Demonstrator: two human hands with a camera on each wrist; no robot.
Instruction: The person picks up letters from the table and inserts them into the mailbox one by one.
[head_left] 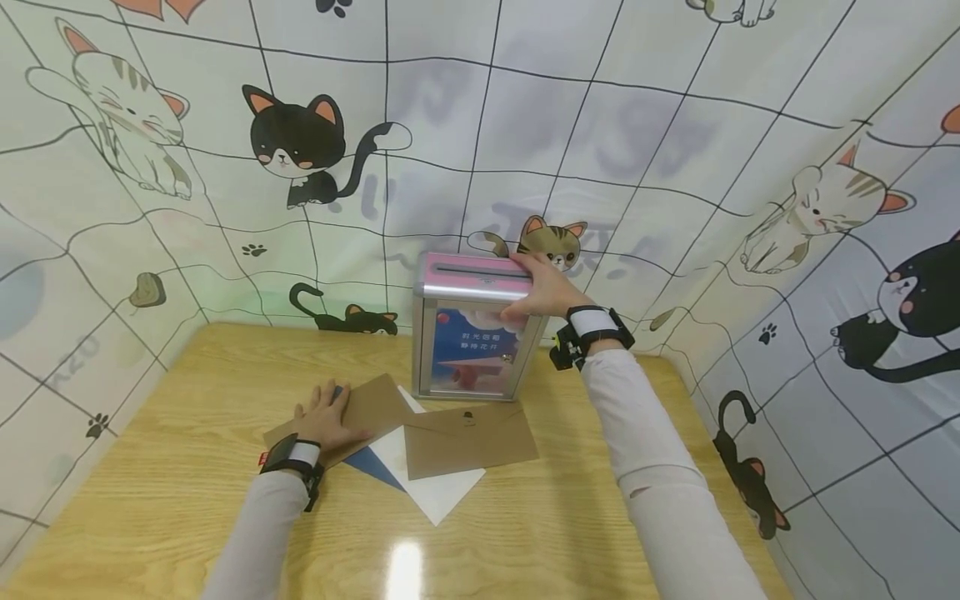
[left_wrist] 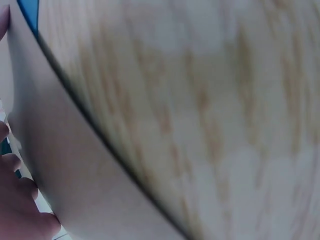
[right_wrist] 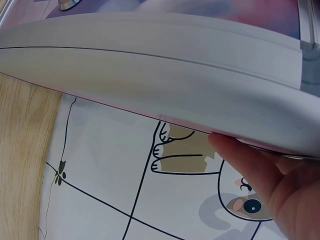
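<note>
A metal letter box [head_left: 480,287] with a pink top, a slot and a blue picture panel stands upright at the table's back. My right hand [head_left: 553,290] grips its upper right corner, thumb at the front and fingers over the top. In the right wrist view the box's silver side [right_wrist: 150,80] shows, with a finger [right_wrist: 245,167] against its edge. My left hand [head_left: 326,421] rests with spread fingers on a brown envelope [head_left: 381,400]. Beside it lie another brown envelope [head_left: 471,442], a white envelope or sheet [head_left: 438,498] and a blue one [head_left: 375,468], overlapping.
The wooden table [head_left: 187,500] meets a cloth backdrop [head_left: 450,125] with cat drawings behind and at both sides. The backdrop stands close behind the letter box. A small red piece [head_left: 263,457] shows beside my left wrist.
</note>
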